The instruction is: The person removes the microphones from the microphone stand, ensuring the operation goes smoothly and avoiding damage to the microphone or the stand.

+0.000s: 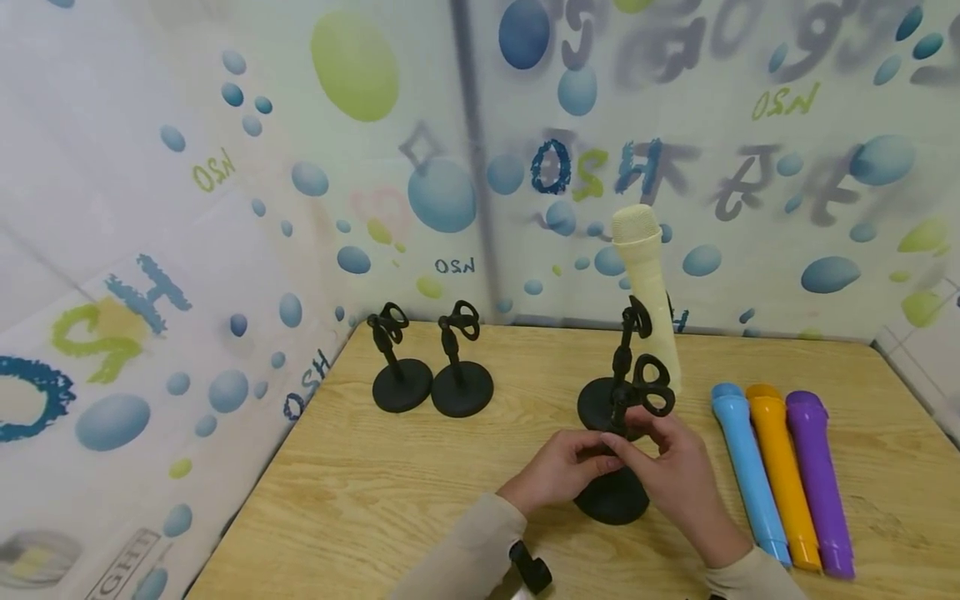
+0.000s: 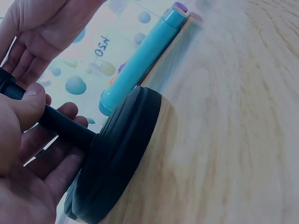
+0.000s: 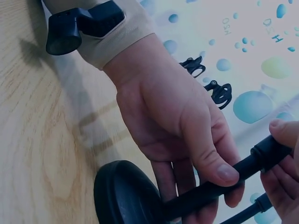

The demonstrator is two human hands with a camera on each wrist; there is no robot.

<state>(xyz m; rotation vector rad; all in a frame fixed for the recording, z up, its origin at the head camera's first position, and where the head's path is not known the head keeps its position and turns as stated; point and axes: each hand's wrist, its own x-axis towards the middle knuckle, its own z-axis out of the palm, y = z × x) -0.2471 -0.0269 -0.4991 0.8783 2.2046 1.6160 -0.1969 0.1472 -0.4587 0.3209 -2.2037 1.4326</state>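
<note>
A black desktop microphone stand [image 1: 613, 500] with a round base and a double-ring clip stands before me, close to the table. My left hand [image 1: 558, 471] grips its pole between thumb and fingers, above the base. My right hand [image 1: 678, 458] pinches the collar [image 3: 270, 151] higher on the pole, below the clip. In the left wrist view the base [image 2: 121, 154] is tilted in the picture, its rim right at the tabletop. Just behind is another black stand [image 1: 596, 400], partly hidden by the held one, with a pale yellow toy microphone [image 1: 645, 267] upright at its clip.
Two more black stands [image 1: 401, 385] [image 1: 461, 390] are side by side at the back left. Blue [image 1: 750, 475], orange [image 1: 783, 475] and purple [image 1: 821, 483] toy microphones lie in a row on the right. A printed curtain [image 1: 480, 167] rises behind the wooden table [image 1: 337, 500].
</note>
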